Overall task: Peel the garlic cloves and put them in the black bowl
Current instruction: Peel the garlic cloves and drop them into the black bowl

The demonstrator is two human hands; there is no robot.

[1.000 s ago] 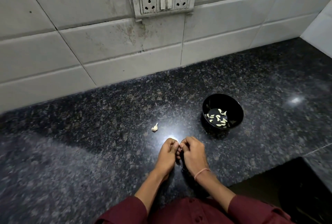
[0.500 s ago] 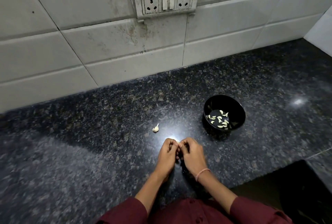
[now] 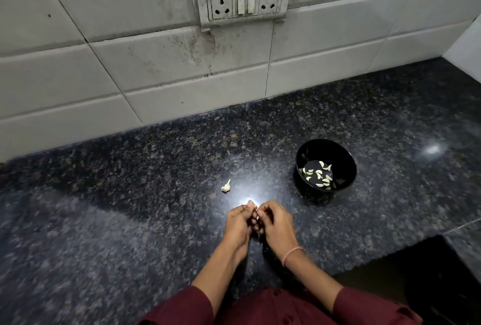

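Observation:
My left hand (image 3: 238, 223) and my right hand (image 3: 276, 225) are pressed together low over the dark granite counter, fingertips meeting on a small garlic clove (image 3: 256, 216) that is almost wholly hidden between them. The black bowl (image 3: 338, 152) stands to the upper right of my hands and holds several peeled cloves (image 3: 318, 175). One unpeeled clove (image 3: 226, 187) with its papery tail lies alone on the counter, just up and left of my left hand.
The speckled granite counter (image 3: 130, 207) runs back to a white tiled wall (image 3: 156, 64) with a socket and switch plate (image 3: 243, 3). A dark drop past the counter edge (image 3: 429, 272) lies at lower right. Maroon sleeves (image 3: 187, 309) fill the bottom.
My hands stay together at the same spot, with only small finger movements on the clove. The bowl and the loose clove have not moved.

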